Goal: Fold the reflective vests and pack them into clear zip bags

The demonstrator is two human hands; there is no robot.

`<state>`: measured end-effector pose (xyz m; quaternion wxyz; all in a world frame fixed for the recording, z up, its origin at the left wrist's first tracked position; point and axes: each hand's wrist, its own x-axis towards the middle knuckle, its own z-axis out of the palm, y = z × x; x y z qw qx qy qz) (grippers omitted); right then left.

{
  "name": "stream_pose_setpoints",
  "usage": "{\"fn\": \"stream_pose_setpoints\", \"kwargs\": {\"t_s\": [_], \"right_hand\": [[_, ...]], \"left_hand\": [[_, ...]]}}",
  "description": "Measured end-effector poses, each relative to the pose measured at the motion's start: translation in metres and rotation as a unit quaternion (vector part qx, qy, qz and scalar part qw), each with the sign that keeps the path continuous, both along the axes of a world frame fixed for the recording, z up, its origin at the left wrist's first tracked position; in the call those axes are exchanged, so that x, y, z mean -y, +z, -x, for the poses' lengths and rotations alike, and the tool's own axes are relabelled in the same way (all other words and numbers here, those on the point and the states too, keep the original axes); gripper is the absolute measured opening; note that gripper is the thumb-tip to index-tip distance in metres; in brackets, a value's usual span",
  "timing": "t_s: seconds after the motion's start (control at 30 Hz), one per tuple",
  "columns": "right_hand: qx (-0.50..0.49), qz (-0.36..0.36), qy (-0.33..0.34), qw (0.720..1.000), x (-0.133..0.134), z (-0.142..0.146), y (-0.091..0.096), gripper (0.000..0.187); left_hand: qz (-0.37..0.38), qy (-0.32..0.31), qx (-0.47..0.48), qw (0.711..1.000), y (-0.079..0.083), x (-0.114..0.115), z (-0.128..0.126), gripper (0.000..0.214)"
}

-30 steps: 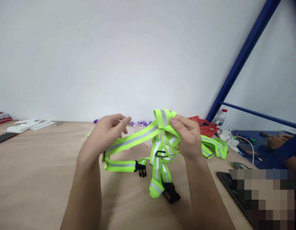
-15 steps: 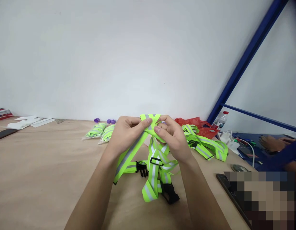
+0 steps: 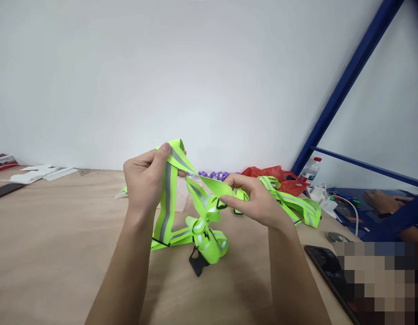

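Between my hands hangs a neon yellow-green reflective strap (image 3: 167,194) with a grey stripe down its middle. My left hand (image 3: 146,178) pinches a folded loop of it between thumb and fingers, up near the wall. On the other side, my right hand (image 3: 253,198) is closed on another length of the same strap, lower down. A tangled bunch of the webbing dangles between them, with a black plastic buckle (image 3: 198,262) at its bottom. A black slider (image 3: 221,205) shows close to my right fingertips.
At the right lie another reflective strap (image 3: 297,205), a red plastic bag (image 3: 276,176), a bottle (image 3: 310,170) and a phone (image 3: 327,271). Purple caps (image 3: 214,175) line the wall. White paper pieces (image 3: 43,172) rest at the left. Another person's hand (image 3: 381,201) shows beyond the blue frame (image 3: 347,85).
My hands have moved apart, the left one up and leftward, the right one slightly right. The strap is now stretched between them, and the dangling bunch has swung left with its buckle.
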<state>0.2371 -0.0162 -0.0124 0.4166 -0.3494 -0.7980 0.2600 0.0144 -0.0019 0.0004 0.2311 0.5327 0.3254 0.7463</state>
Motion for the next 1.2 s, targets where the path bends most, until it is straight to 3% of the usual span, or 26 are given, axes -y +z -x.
{"fn": "stream_pose_setpoints", "kwargs": {"t_s": [0.27, 0.4, 0.5, 0.57, 0.63, 0.73, 0.87, 1.07, 1.2], "right_hand": [[0.050, -0.016, 0.008, 0.999, 0.006, -0.005, 0.006, 0.009], [0.013, -0.118, -0.139, 0.983, 0.001, 0.001, 0.000, 0.015], [-0.013, -0.247, -0.279, 0.928, -0.003, 0.005, -0.005, 0.022], [-0.021, -0.302, -0.327, 0.895, -0.006, 0.006, -0.008, 0.024], [-0.031, -0.312, -0.329, 0.891, -0.010, 0.005, -0.011, 0.021], [-0.065, -0.259, -0.292, 0.918, -0.019, 0.002, -0.018, 0.030], [-0.150, -0.127, -0.218, 0.956, -0.031, 0.001, -0.025, 0.039], [-0.300, 0.045, -0.046, 0.952, -0.038, -0.004, -0.023, 0.015], [-0.280, 0.070, -0.019, 0.957, -0.036, -0.011, -0.021, 0.007]], "left_hand": [[0.002, 0.083, -0.032, 0.996, 0.004, 0.009, 0.003, 0.043], [0.039, 0.056, -0.049, 0.996, 0.007, 0.012, 0.007, 0.037], [0.058, 0.013, -0.062, 0.996, 0.009, 0.013, 0.010, 0.036], [0.057, 0.005, -0.060, 0.997, 0.009, 0.014, 0.011, 0.037], [0.067, 0.011, -0.061, 0.996, 0.011, 0.015, 0.012, 0.037], [0.073, 0.047, -0.088, 0.992, 0.012, 0.016, 0.014, 0.038], [0.057, 0.098, -0.160, 0.981, 0.010, 0.015, 0.017, 0.041], [0.064, 0.051, -0.190, 0.978, 0.008, 0.011, 0.020, 0.043], [0.109, 0.031, -0.198, 0.974, 0.011, 0.013, 0.027, 0.045]]}}
